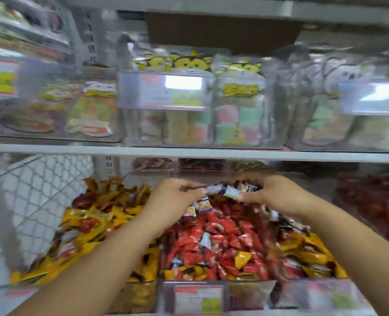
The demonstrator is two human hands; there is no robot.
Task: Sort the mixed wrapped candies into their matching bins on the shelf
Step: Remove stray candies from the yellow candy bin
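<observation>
Both hands [273, 195] on candies [231, 192], orientation blurred

Two hands [173, 201], three candy bins [211, 247].

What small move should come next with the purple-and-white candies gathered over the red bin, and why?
Probably pass the piece pinched by the left hand into the right hand, which already cups several purple-and-white candies. They sit above the red-wrapper bin, where they do not match; where their own bin is, I cannot tell.
</observation>
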